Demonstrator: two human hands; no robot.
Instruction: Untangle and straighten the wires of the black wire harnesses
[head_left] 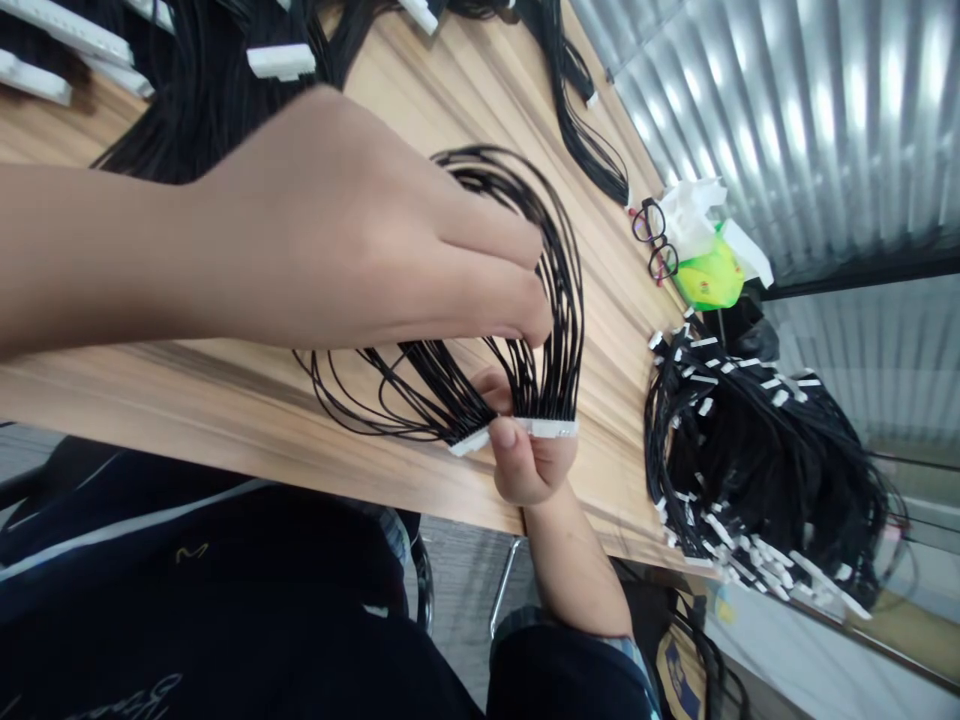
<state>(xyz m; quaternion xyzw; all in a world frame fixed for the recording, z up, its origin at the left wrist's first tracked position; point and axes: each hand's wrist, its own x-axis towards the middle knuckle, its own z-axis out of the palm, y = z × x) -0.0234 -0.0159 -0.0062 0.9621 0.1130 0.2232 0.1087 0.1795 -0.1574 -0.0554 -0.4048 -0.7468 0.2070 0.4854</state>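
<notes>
My right hand [529,465] grips a wire harness by its white connectors [551,428], thumb in front and fingers behind. The connectors form a shallow V, with a row of thin black wires [559,310] rising from them and looping up and back to the left. Nearer the camera, my left hand [360,230] reaches in from the left, back of the hand up, its fingers curled into the wire loop. Its thumb and fingertips are hidden, and the hand is slightly blurred. Some loose wires hang below its wrist.
More black harnesses with white connectors [281,62] lie at the upper left of the wooden table [420,480]. A large harness pile [757,460] sits at the right. Glasses [656,240] and a green-and-white packet [709,275] lie near the corrugated metal wall [787,110].
</notes>
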